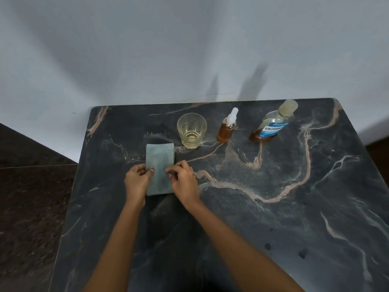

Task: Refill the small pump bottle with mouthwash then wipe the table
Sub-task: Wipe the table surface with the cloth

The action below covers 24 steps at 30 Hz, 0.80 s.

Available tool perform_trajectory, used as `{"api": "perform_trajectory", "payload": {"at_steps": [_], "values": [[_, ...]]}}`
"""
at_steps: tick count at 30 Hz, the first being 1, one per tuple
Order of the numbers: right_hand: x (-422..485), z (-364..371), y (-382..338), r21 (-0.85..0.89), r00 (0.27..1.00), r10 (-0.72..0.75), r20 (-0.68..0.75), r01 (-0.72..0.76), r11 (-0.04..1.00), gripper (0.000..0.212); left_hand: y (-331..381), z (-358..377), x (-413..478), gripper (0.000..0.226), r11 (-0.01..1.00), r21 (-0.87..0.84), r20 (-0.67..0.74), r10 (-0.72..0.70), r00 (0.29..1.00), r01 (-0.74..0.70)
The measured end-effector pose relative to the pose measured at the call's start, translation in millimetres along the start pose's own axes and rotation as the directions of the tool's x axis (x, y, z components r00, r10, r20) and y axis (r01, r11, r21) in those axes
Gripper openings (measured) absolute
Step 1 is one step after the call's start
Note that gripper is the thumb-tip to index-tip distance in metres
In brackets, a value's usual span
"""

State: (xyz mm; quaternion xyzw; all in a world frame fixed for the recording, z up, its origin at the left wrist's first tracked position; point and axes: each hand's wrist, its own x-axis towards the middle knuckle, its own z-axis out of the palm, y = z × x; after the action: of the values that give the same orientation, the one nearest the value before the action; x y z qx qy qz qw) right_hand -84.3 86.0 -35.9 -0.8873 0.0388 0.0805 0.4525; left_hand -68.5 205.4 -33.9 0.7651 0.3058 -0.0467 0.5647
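Note:
A folded pale blue cloth (160, 165) lies flat on the dark marbled table (273, 207), left of centre. My left hand (136, 182) pinches its left edge, thumb on top. My right hand (184, 182) grips its right edge with curled fingers. Behind the cloth stands the small pump bottle (227, 127), capped with a white pump and filled with amber liquid. To its right stands the big mouthwash bottle (271, 123) with a blue label, its cap on and only a little amber liquid left at the bottom.
A clear glass (192, 130) with a little yellowish liquid stands just behind the cloth's right corner. A few dark drops (303, 252) sit on the table at the near right. A white wall runs behind the table, and dark floor lies to the left.

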Motion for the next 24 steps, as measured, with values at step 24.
{"api": "perform_trajectory", "payload": {"at_steps": [24], "values": [[-231,-80,122,-0.110,0.992,0.065,0.112,-0.052,0.993,0.036,-112,42,-227,0.023,0.966,0.192,0.233,0.129,0.964,-0.175]]}}
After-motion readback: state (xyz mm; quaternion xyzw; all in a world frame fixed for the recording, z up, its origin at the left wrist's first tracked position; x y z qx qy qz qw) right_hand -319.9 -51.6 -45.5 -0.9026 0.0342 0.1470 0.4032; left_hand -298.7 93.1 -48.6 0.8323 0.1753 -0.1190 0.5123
